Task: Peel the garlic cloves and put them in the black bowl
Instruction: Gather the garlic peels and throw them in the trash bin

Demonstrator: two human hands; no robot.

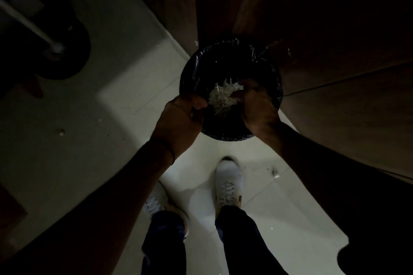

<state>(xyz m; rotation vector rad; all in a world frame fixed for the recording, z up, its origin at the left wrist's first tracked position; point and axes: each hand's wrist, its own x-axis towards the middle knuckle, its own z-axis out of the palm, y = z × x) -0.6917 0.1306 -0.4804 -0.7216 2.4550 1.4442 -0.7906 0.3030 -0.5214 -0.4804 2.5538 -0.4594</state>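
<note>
The view is dim. A pale clump of garlic peels (223, 96) hangs between my two hands over a round bin lined with a black bag (190, 67). My left hand (181, 118) grips the clump's left edge with curled fingers. On the clump's right side, my right hand (257, 105) curls its fingers over it. No black bowl and no garlic cloves are in view.
The bin stands on pale floor tiles (279, 196) against a dark wooden cabinet (335, 51). My two white shoes (229, 183) are just in front of it. A dark round base with a white pole (62, 51) sits at the left.
</note>
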